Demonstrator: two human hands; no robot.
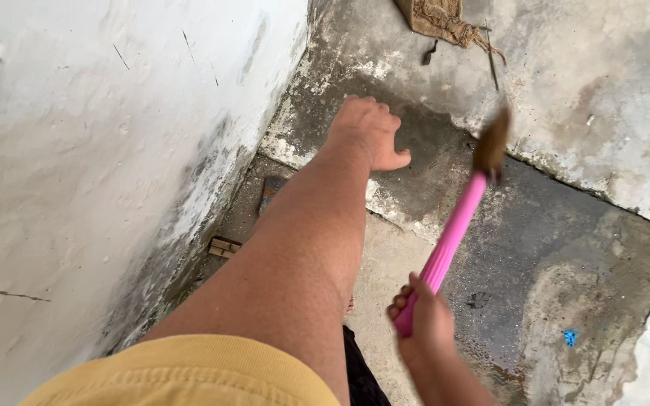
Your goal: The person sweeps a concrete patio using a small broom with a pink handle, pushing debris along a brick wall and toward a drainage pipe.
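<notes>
My left hand (pixel 370 131) is stretched out forward over the wet concrete floor, fingers curled downward, holding nothing that I can see. My right hand (pixel 423 319) grips the lower end of a pink broom handle (pixel 449 237). The handle slants up and away to a brown bristle head (pixel 492 143), which is blurred and hangs over the dark wet patch of floor. A yellow sleeve (pixel 189 372) covers my left upper arm at the bottom of the view.
A stained white wall (pixel 99 150) runs along the left. A brown sack with loose fibres (pixel 441 19) lies at the far top. A small wooden piece (pixel 223 246) sits at the wall's foot. A blue scrap (pixel 569 337) lies on the floor at right.
</notes>
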